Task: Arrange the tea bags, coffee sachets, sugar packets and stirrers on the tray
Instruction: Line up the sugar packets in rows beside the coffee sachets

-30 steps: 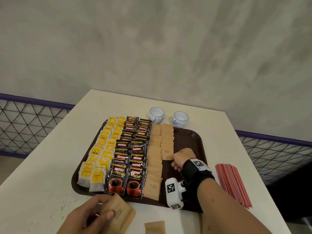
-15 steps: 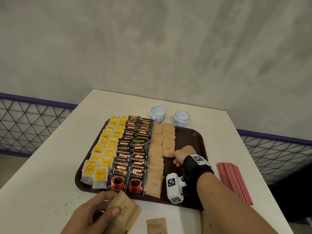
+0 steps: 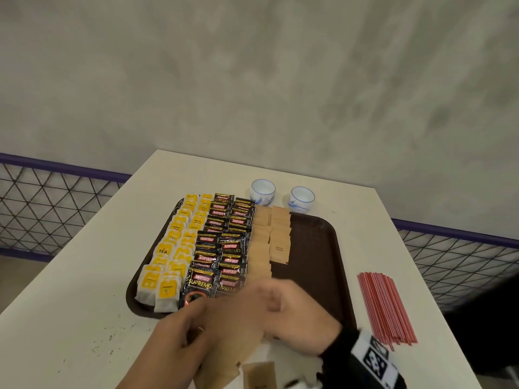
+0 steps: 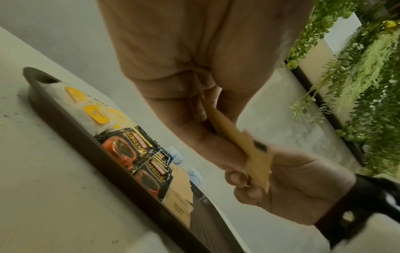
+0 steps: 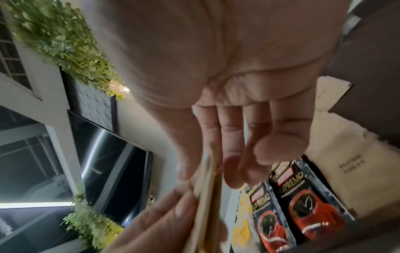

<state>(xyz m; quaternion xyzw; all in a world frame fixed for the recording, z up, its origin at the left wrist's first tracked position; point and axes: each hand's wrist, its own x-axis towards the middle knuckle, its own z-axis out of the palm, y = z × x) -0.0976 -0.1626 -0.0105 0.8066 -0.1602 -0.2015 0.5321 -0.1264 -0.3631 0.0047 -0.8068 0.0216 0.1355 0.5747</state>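
A brown tray (image 3: 337, 248) holds columns of yellow tea bags (image 3: 174, 248), black coffee sachets (image 3: 224, 248) and brown sugar packets (image 3: 269, 237). At the tray's near edge my left hand (image 3: 179, 341) grips a stack of sugar packets (image 3: 233, 346). My right hand (image 3: 280, 313) meets it there, blurred. In the left wrist view the right hand (image 4: 244, 181) pinches the end of a sugar packet (image 4: 249, 150) sticking out of the stack. The red stirrers (image 3: 384, 307) lie in a bundle on the table, right of the tray.
Two small white-and-blue cups (image 3: 262, 191) (image 3: 302, 198) stand just beyond the tray's far edge. One loose sugar packet (image 3: 259, 374) lies on the white table near me. The table ends close to the stirrers on the right, with a mesh railing (image 3: 449, 262) behind.
My right hand has left the packet row in the middle of the tray and come back to the stack in my left hand, where it now pinches a packet.
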